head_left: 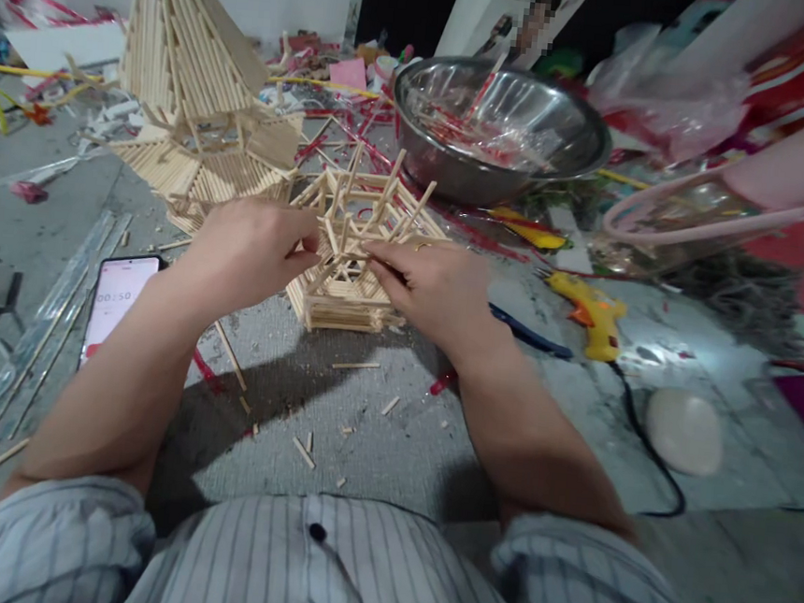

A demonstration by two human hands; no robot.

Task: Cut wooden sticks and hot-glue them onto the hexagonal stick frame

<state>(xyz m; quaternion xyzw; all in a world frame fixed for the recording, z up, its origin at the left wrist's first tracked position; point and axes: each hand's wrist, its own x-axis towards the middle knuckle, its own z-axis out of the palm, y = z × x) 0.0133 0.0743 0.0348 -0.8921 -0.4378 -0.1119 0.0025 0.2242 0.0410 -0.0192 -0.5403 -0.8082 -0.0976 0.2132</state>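
Two hands on one small stick frame (pixel 349 259), centre of floor. Left hand (pixel 252 251) pinches frame's left edge; right hand (pixel 431 290) grips its right side, fingers closed. One tall stick tower (pixel 196 86) behind. One steel bowl (pixel 502 127), one yellow glue gun (pixel 590 313), one phone (pixel 117 300) left.

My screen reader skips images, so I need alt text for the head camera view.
Both hands, left hand and right hand, pinch a small wooden-stick frame on a grey floor. A taller stick tower stands behind, with a steel bowl, a yellow glue gun and a phone around it.
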